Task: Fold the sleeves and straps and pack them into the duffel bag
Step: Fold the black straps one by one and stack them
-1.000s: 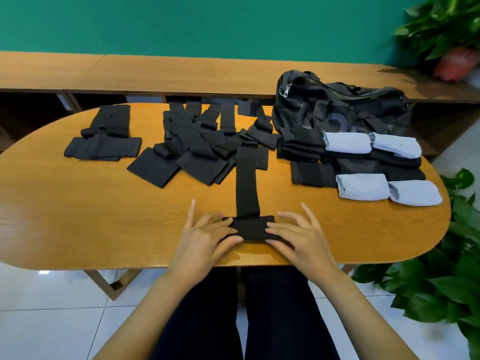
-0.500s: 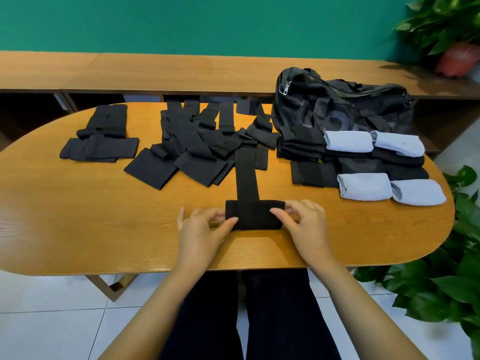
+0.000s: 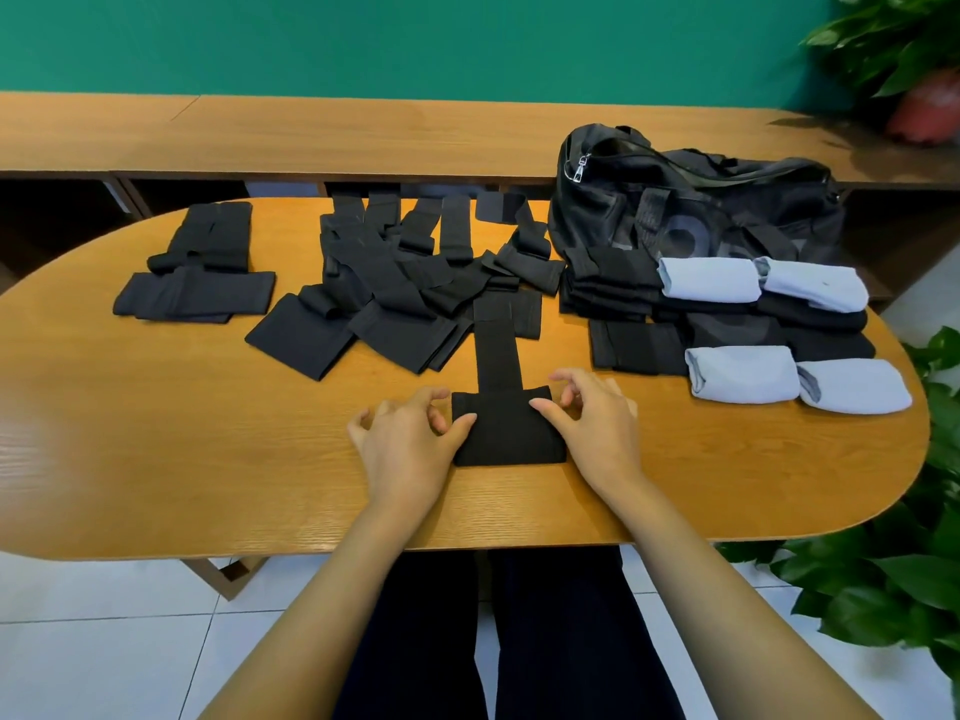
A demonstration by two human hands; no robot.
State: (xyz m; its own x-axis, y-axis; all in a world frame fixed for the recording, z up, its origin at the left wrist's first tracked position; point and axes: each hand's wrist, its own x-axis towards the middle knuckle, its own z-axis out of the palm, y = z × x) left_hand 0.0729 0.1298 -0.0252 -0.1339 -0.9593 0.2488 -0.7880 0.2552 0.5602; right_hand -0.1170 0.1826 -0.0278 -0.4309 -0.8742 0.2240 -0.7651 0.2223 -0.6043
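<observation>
A long black strap (image 3: 497,350) lies lengthwise on the oval wooden table (image 3: 156,449), and its near end is folded into a thick pad (image 3: 506,433). My left hand (image 3: 410,441) pinches the pad's left edge, thumb on top. At the right edge my right hand (image 3: 595,420) pinches it the same way. A heap of unfolded black straps (image 3: 405,288) lies behind. The black duffel bag (image 3: 701,215) stands at the back right, with folded black pieces (image 3: 618,288) and rolled light-blue sleeves (image 3: 743,374) in front of it.
A small stack of folded black pieces (image 3: 195,288) sits at the table's back left. A long wooden counter (image 3: 363,132) runs behind the table below a green wall. Potted plants (image 3: 893,574) stand to the right. My legs are under the table's near edge.
The folded end has been turned over again, away from me, so the pad is larger and sits farther up the strap. Both hands moved forward with it and now hold its side edges.
</observation>
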